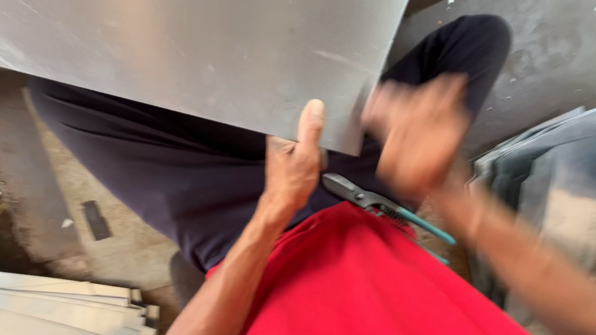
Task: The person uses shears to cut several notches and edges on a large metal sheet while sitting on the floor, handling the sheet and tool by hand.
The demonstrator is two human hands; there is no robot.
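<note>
My left hand (pixel 294 164) grips the sheet (pixel 197 55) at its near edge: the thumb lies flat up the face, toward 12 o'clock, and the other fingers are hidden behind the metal, so I take them as curled under it. My right hand (pixel 419 136) is motion-blurred at 3 o'clock of the left; it lies against the sheet's near corner, and I cannot tell whether its fingers are closed on it or loose.

The sheet fills the upper frame, tilted over my lap and held off the floor (pixel 564 40).

The snips (pixel 379 203) lie across my thigh at 5 o'clock of the left hand, untouched, blades toward the left hand, teal handles toward 4 o'clock.

Hazards, as I judge them:
- Edge cut: the thumb and palm bear on a bare metal edge; a slip would draw it across skin.
- Sheet drop: only one grip is confirmed; the wide sheet could swing down.
- Snips slide: leg movement could tip them off toward the stacked sheets (pixel 560 161) at 3 o'clock.
</note>
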